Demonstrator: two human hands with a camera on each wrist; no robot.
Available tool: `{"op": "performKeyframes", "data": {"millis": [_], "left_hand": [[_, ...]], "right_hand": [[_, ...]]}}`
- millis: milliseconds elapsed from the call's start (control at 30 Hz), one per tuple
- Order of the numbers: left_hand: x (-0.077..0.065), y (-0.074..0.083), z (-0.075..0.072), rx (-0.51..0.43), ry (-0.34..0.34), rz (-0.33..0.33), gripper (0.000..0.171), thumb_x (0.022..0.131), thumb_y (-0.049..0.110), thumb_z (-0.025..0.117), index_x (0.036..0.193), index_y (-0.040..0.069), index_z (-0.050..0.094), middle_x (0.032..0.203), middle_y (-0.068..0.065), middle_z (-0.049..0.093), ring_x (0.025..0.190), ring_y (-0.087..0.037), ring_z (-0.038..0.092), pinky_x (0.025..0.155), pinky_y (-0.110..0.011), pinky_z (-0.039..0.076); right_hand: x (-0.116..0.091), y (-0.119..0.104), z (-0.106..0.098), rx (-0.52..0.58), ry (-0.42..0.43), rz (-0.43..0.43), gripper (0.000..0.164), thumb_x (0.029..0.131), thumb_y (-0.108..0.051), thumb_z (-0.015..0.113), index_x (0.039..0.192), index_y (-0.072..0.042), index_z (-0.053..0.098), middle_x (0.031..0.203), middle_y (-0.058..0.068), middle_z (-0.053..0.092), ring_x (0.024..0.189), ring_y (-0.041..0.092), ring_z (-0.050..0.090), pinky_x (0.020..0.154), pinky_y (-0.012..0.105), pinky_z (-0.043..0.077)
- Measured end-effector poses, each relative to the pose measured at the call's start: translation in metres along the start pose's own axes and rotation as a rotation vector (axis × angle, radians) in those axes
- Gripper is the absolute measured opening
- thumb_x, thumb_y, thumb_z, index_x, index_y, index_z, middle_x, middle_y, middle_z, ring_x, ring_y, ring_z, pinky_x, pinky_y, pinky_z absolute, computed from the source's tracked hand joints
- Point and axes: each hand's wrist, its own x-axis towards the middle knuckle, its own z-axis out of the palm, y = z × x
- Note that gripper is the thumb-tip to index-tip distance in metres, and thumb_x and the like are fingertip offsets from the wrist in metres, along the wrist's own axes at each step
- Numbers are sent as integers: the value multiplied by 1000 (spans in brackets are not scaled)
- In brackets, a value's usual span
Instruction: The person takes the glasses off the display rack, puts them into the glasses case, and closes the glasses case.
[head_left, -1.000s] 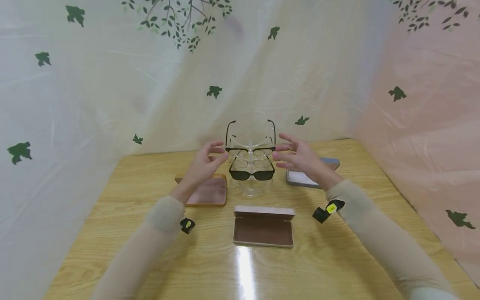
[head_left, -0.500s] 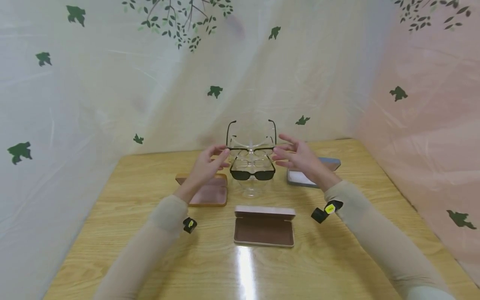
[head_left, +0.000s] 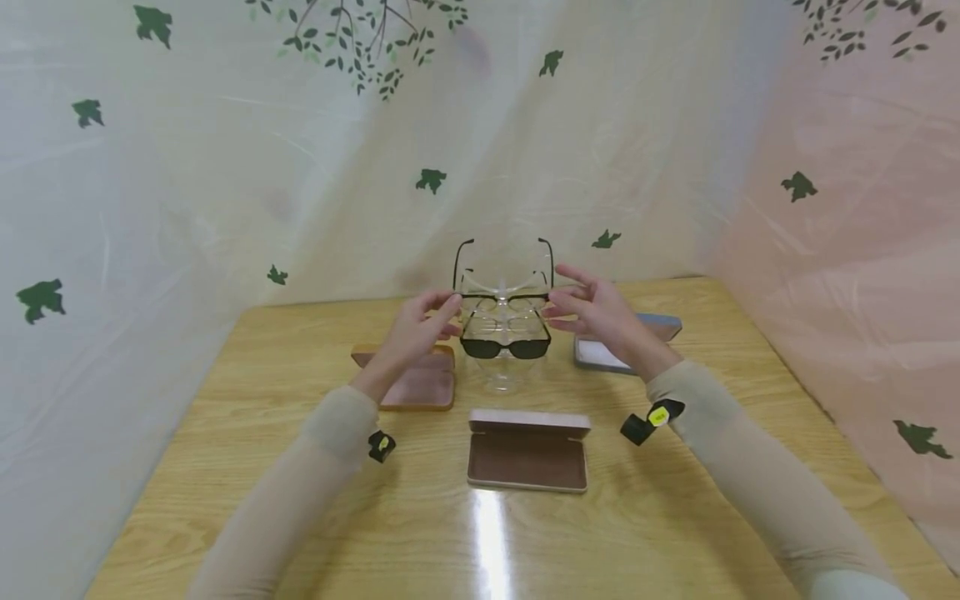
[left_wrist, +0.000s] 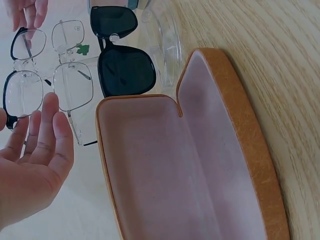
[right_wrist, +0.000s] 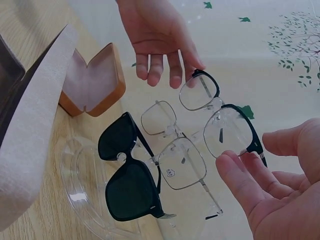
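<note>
Half-rim eyeglasses (head_left: 527, 297) with dark brow bars sit at the top of a clear display stand (head_left: 504, 382). My left hand (head_left: 417, 327) pinches their left hinge between thumb and fingertips; the left wrist view shows this hand (left_wrist: 37, 165) at the lower left. My right hand (head_left: 596, 310) has thumb and fingers about the right hinge, seen close in the right wrist view, where the eyeglasses (right_wrist: 227, 131) look level between both hands. Below them on the stand are thin metal-rimmed eyeglasses (right_wrist: 182, 164) and black sunglasses (head_left: 504, 349).
Three opened glasses cases lie on the wooden table (head_left: 300, 467): an orange-brown case (head_left: 416, 407) at left, a pale case with brown lining (head_left: 527, 488) in front, and a grey-blue case (head_left: 600, 367) at right, partly behind my right forearm. Patterned curtains (head_left: 337, 208) stand behind.
My left hand has moved a little to the right, and its thumb has come to the eyeglasses' hinge. My right thumb has closed in on the other hinge. The eyeglasses stay on the stand.
</note>
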Motion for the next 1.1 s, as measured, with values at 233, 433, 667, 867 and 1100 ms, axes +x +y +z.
{"op": "performKeyframes", "data": {"millis": [233,433,667,867,1100], "left_hand": [[3,2,-1,-2,-5,2,51,106,43,51,133,1,59,124,-24,63,97,-35,71,91,-50,56],[4,9,-1,-18,17,36,46,108,37,50,131,-2,60,121,-25,65,98,-42,70,86,-41,59],[-3,30,-1,-21,23,112,44,108,34,51,127,-3,62,113,-17,67,95,-35,71,89,-44,58],[-12,44,-1,-35,18,183,40,108,29,51,121,-7,63,105,-17,68,98,-34,68,89,-39,58],[-29,49,-1,-84,-25,204,35,107,33,54,109,0,67,101,-18,70,99,-35,67,94,-46,56]], "right_hand": [[0,-2,3,-20,14,-33,58,105,-18,59,157,-8,35,132,20,59,114,34,64,93,42,57],[0,-4,4,0,38,-61,52,105,-16,58,154,-7,40,121,11,61,107,28,66,93,43,57],[-7,-19,8,-8,60,-143,54,103,-18,62,152,-6,43,120,7,61,106,19,62,95,44,56],[-17,-28,8,-23,46,-222,56,100,-19,68,150,-7,47,118,10,62,110,24,64,94,46,56],[-34,-31,7,-50,7,-253,59,96,-13,73,150,-7,49,122,17,65,106,24,69,91,40,58]]}}
